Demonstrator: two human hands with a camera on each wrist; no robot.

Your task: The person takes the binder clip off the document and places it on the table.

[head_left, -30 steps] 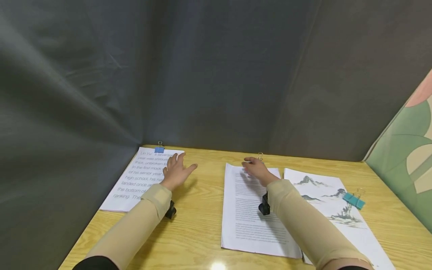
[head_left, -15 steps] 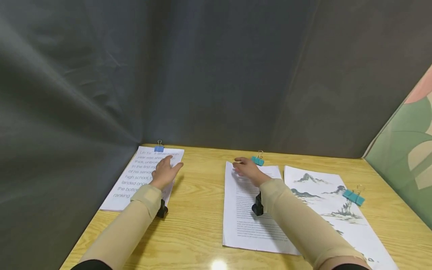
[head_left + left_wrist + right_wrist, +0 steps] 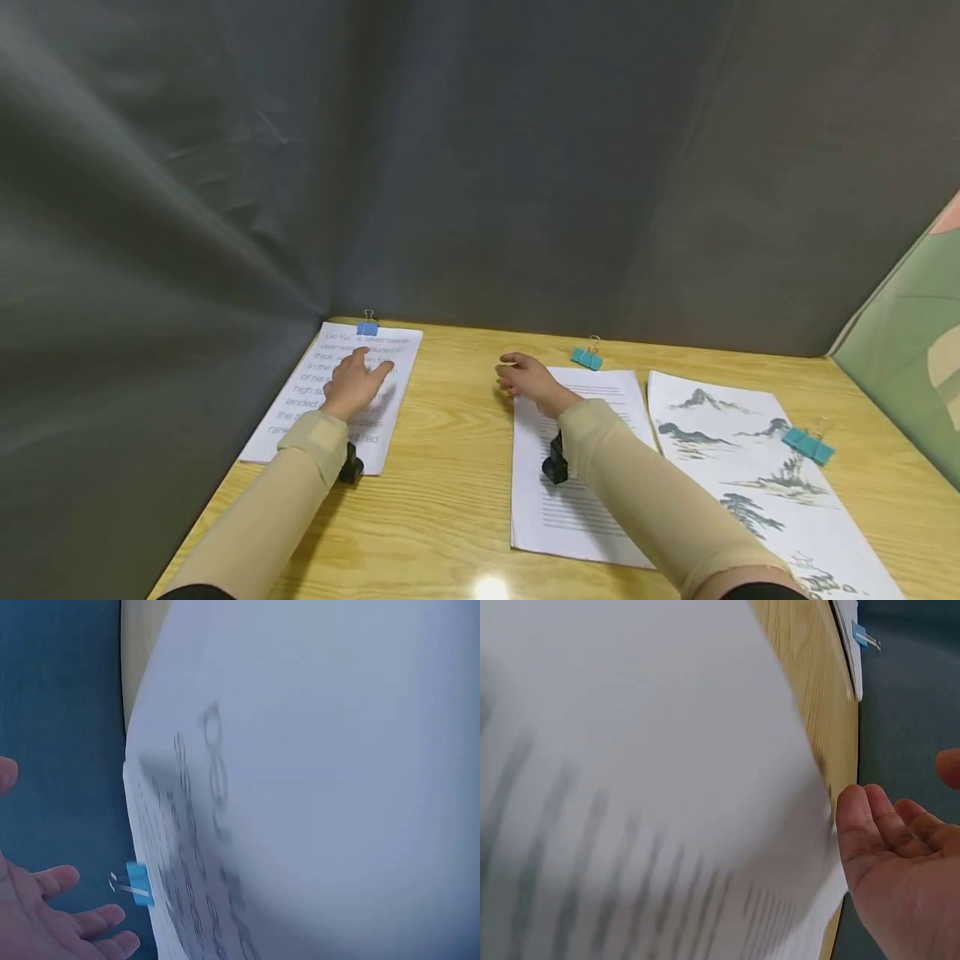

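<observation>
blue clip [image 3: 367,329] sits on the far edge of the large-print stack [image 3: 375,417], beyond the left hand [image 3: 352,385]; i figure it keeps those sheets together. small-print stack [image 3: 555,504] lies under the right hand [image 3: 528,383], teal clip [image 3: 587,359] beyond and right of it; i can't tell if it touches the paper. left hovers, fingers apart. right reaches over the far corner, thumb off fingers. i see nothing held.

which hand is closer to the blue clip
Left. The left hand is over the large-print page, just below the blue clip in the head view, apart from it. The right hand is farther right, by the top of the small-print page.
</observation>
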